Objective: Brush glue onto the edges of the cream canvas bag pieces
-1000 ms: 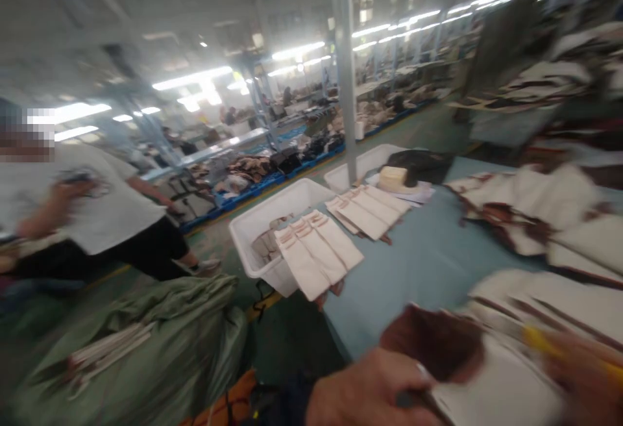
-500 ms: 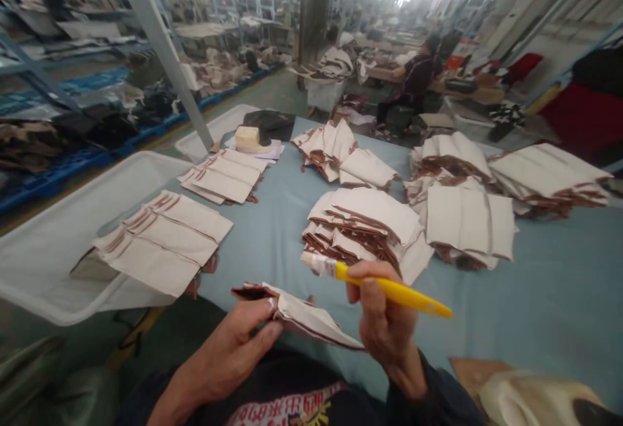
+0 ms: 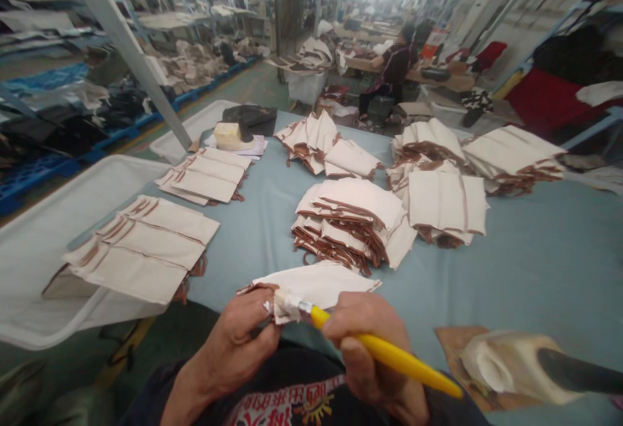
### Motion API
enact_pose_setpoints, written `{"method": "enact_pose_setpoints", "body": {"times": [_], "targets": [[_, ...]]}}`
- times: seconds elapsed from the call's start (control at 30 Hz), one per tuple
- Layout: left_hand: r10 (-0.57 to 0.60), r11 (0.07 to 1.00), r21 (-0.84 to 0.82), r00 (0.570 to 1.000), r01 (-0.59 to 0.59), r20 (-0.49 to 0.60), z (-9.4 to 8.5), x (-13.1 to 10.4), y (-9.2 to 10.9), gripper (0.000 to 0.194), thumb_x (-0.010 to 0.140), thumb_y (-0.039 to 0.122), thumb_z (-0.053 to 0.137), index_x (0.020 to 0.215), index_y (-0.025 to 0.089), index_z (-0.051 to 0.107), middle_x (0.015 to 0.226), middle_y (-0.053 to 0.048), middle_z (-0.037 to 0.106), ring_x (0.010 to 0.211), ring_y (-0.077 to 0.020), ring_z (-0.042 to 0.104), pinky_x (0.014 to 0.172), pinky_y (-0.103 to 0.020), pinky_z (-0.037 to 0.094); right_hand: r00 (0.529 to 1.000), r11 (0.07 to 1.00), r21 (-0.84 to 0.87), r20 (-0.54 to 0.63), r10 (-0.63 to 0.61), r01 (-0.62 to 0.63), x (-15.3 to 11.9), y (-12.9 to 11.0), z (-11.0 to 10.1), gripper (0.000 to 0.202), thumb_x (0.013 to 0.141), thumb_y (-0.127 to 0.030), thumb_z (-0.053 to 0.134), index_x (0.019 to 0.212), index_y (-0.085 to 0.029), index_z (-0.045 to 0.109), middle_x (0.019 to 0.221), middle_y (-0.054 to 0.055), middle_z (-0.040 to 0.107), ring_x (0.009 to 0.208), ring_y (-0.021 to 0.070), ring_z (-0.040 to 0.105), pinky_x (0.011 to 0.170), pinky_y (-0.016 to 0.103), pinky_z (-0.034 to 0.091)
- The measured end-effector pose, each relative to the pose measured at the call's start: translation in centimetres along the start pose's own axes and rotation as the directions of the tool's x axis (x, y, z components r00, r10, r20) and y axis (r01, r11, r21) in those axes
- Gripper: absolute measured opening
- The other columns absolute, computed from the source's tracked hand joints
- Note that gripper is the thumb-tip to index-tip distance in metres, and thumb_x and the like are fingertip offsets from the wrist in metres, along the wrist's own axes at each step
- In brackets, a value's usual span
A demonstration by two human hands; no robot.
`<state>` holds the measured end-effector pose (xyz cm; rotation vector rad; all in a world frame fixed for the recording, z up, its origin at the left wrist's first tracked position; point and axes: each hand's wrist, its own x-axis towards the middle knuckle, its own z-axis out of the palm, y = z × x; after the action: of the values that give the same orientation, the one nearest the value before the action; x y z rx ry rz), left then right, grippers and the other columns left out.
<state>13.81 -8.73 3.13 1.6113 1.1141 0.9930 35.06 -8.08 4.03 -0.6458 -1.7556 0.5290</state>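
Note:
Low in the middle, a cream fabric piece [image 3: 321, 283] with brown edging lies at the near side of the table. My left hand [image 3: 246, 332] pinches its left end, and a white smear shows on one finger. My right hand [image 3: 372, 341] is closed around a yellow-handled paintbrush [image 3: 389, 354]. The pale bristles touch the fabric's left corner, right beside my left fingertips. Just beyond lies a tall stack of similar cream pieces [image 3: 350, 212] with brown edges.
More stacks [image 3: 448, 202] cover the right of the blue-green table [image 3: 535, 263]. Fanned pieces [image 3: 146, 244] overlap a white plastic bin [image 3: 29, 231] at left. A cut-open pale container [image 3: 506, 361] stands on brown board at near right. A metal post [image 3: 131, 56] rises at far left; a person [image 3: 389, 69] sits beyond.
The brush has come down and left onto the fabric's corner. The fabric now lies flatter, its cream face showing. The view has shifted right, bringing the pale container further into sight.

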Motion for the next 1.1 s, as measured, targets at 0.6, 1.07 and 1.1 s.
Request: {"method": "enact_pose_setpoints", "body": {"times": [0.6, 1.07, 1.1], "targets": [[-0.022, 0.996, 0.082, 0.996, 0.015, 0.092, 0.4, 1.3, -0.8, 0.03, 0.1, 0.028, 0.053, 0.076, 0.018, 0.067, 0.067, 0.003, 0.061, 0.06, -0.0125, 0.048, 0.056, -0.022, 0.037, 0.989, 1.0, -0.011, -0.151, 0.004, -0.006, -1.5, -0.4, 0.3, 0.028, 0.114, -0.032, 0.042, 0.098, -0.023, 0.064, 0.063, -0.005, 0.057, 0.05, 0.0127, 0.048, 0.051, 0.028, 0.039], [-0.186, 0.836, -0.404, 0.883, 0.373, 0.43, -0.5, 3.9, 0.3, 0.04, 0.089, 0.054, 0.079, 0.1, 0.016, 0.082, 0.074, 0.0, 0.061, 0.067, -0.0137, 0.046, 0.067, -0.024, 0.044, 0.953, 0.981, -0.043, -0.25, 0.172, -0.189, -0.3, 0.7, 0.2, 0.02, 0.11, -0.034, 0.053, 0.102, -0.024, 0.068, 0.064, -0.005, 0.057, 0.047, 0.0104, 0.05, 0.047, 0.023, 0.042], [-0.184, 0.812, -0.435, 0.879, 0.388, 0.441, -0.4, 3.9, 0.2, 0.04, 0.088, 0.053, 0.081, 0.103, 0.017, 0.082, 0.076, -0.001, 0.064, 0.07, -0.0148, 0.05, 0.072, -0.025, 0.047, 0.959, 0.978, -0.12, -0.247, 0.139, -0.173, -0.4, 1.0, 0.1, 0.02, 0.11, -0.036, 0.054, 0.101, -0.024, 0.069, 0.066, -0.004, 0.059, 0.049, 0.0111, 0.052, 0.049, 0.024, 0.044]]}}
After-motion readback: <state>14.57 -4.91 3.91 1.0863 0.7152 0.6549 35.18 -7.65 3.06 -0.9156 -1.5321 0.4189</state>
